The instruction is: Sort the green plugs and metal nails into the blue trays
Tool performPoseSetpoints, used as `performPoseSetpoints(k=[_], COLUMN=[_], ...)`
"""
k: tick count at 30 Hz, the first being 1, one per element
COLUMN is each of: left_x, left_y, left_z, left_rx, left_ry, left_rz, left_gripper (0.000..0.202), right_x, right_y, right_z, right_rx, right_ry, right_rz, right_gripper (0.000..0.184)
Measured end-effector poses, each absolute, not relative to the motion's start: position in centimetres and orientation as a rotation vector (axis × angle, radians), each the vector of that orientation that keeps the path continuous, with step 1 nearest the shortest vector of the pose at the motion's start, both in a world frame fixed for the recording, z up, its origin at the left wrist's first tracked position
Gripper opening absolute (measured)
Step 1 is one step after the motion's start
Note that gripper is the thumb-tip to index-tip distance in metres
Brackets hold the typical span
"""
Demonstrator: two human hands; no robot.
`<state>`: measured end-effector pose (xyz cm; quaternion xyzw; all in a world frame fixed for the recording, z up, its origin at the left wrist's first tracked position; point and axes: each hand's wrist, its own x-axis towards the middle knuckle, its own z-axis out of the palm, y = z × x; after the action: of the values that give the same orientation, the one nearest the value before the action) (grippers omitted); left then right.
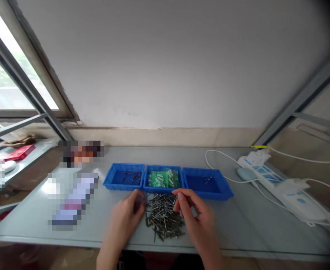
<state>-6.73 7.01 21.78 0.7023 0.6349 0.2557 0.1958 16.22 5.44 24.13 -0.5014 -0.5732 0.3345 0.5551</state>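
Observation:
A loose heap of slim metal pins, silvery and brownish, lies on the table between my two hands. My left hand rests at the heap's left edge, fingers curled inward; what they hold, if anything, is hidden. Over the heap's right side, my right hand has thumb and forefinger pinched together, on something too small to make out. Behind the heap, three blue trays stand in a row. Several pins lie in the left tray, green-tinted plastic packets fill the middle tray, and a few pins lie in the right tray.
A white power strip with plugs and white cables lies along the right side. Blurred-out items sit at the left. Grey metal posts rise at both table ends, and a wall stands behind.

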Motion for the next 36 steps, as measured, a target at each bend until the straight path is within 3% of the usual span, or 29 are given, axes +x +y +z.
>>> performPoseSetpoints(k=[7, 10, 14, 18, 25, 30, 36], left_x=[-5.5, -4.2, -3.2, -2.5, -2.9, -4.0, -4.7], left_y=[5.0, 5.0, 5.3, 5.3, 6.0, 5.9, 6.6], left_z=[23.9, 24.4, 24.0, 23.5, 23.9, 23.5, 23.0], left_rx=[1.856, 1.822, 1.784, 1.686, 1.778, 1.841, 1.803], left_ry=[1.558, 1.485, 1.43, 1.338, 1.178, 1.224, 1.414], left_rz=[0.981, 1.045, 1.143, 1.266, 1.537, 1.599, 1.651], left_gripper=[0.003, 0.011, 0.021, 0.012, 0.005, 0.018, 0.005], right_x=[14.5, 13.7, 13.4, 13.5, 13.8, 15.1, 16.4], right_y=[5.5, 5.7, 5.7, 5.7, 5.7, 5.3, 5.3], right_z=[24.5, 24.5, 24.2, 23.5, 23.8, 23.7, 23.3], right_rx=[-1.123, -1.109, -1.135, -1.152, -1.13, -1.181, -1.238], right_ry=[-1.678, -1.813, -1.804, -1.666, -1.617, -1.542, -1.45], right_rz=[0.726, 0.69, 0.652, 0.676, 0.751, 0.752, 0.738], right_gripper=[0.021, 0.02, 0.015, 0.011, 0.018, 0.021, 0.024])
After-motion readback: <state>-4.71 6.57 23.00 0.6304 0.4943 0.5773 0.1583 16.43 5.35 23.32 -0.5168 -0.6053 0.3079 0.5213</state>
